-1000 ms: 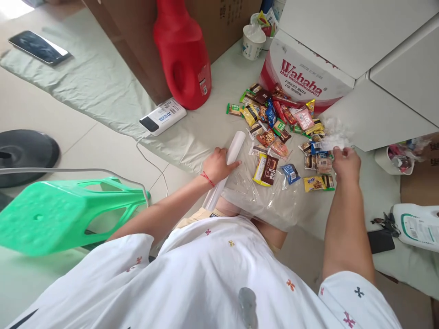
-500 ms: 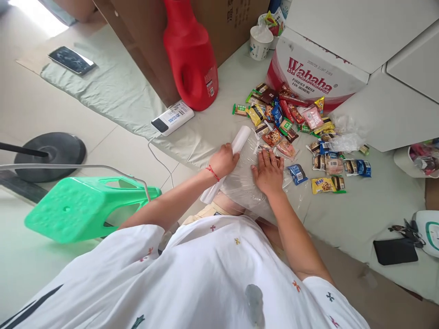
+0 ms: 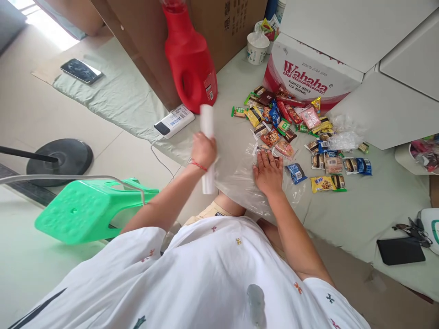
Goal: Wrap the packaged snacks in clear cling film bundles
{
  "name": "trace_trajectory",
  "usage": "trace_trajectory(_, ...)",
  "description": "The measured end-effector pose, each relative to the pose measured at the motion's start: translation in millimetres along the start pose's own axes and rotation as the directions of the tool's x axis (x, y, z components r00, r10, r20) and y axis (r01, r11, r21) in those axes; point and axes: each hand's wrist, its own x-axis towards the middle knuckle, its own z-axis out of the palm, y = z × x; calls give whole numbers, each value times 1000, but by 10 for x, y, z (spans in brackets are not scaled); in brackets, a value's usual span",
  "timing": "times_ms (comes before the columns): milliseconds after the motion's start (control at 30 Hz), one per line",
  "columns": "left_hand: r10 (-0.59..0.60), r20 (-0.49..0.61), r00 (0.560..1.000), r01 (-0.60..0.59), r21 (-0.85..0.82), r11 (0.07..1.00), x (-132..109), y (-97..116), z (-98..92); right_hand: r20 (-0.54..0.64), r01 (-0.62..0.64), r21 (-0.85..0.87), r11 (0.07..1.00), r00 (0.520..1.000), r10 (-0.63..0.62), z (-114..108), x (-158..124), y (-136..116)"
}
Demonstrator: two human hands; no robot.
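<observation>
One roll (image 3: 206,121) gripped in left hand (image 3: 203,151), long axis straight away; earlier slanted right. Right hand (image 3: 268,173) flat on film (image 3: 236,180).

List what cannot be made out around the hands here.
Head view, roll: motion-blurred in the left hand gripping it.
Head view, whatever lies under the flat right hand: hidden by the palm.
Head view, red jug: cap cut off by top edge.
Head view, snack wrappers: print too small.

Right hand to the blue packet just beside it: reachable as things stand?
Probably yes. The right hand lies flat and open on the clear film, and the blue packet sits right next to it, with nothing between or on top. The left hand grips the white roll.
</observation>
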Motion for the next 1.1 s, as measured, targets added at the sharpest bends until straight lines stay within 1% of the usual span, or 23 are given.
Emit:
trace_trajectory(33,-25,-46,999,26,7,1000,47,-34,-108,2,1,0,1000,1000,-1,-4,-7,4)
trace_trajectory(67,-9,-70,998,9,10,1000,88,-59,-199,1,5,0,1000,1000,-5,-9,-13,7)
trace_trajectory(133,37,-58,998,-36,19,999,149,-65,-287,-9,15,1,1000,1000,-15,-13,-22,14)
trace_trajectory(200,84,-9,996,-84,20,996,198,-19,-226,-21,19,0,1000,1000,-19,-12,-24,20)
trace_trajectory(267,118,33,992,-119,41,992,263,40,-67,-22,26,-2,1000,999,-26,-8,-20,23)
trace_trajectory(333,149,39,988,-152,83,985,347,67,99,-10,44,-2,999,999,-44,-15,-16,28)
trace_trajectory(400,187,11,982,-187,112,976,421,50,199,8,74,21,997,997,-74,-50,-16,46)
trace_trajectory(467,233,-38,972,-226,126,966,455,13,212,4,96,90,991,995,-97,-124,-20,102)
trace_trajectory(533,273,-103,956,-257,148,955,437,-2,173,-63,103,205,973,994,-92,-236,-21,214)
trace_trajectory(567,295,-141,945,-275,148,950,412,11,153,-123,91,266,960,991,-60,-301,-20,292)
trace_trajectory(633,363,-183,914,-349,103,931,346,87,148,-237,37,355,934,970,52,-425,-9,473)
trace_trajectory(667,413,-174,894,-409,62,910,312,151,171,-263,0,372,928,959,105,-477,1,565)
trace_trajectory(700,471,-147,870,-475,13,880,280,228,214,-259,-35,369,929,956,139,-516,14,651)
trace_trajectory(767,571,-63,819,-574,-81,815,232,410,349,-174,-78,318,945,975,139,-549,49,780)
trace_trajectory(800,598,-23,801,-596,-112,795,217,505,430,-110,-84,285,955,987,119,-544,70,818)
trace_trajectory(833,608,16,794,-601,-132,788,208,595,513,-45,-89,254,963,994,103,-529,92,838)
trace_trajectory(900,600,80,796,-586,-143,797,202,744,660,62,-104,199,974,994,94,-485,135,835)
trace_trajectory(967,586,126,801,-572,-134,810,206,836,754,130,-134,155,979,985,115,-453,167,802)
trace_trajectory(1033,581,169,796,-568,-125,814,218,872,787,180,-172,141,975,973,146,-450,185,766)
trace_trajectory(1100,570,221,791,-558,-121,821,237,867,770,219,-203,150,968,961,168,-472,191,739)
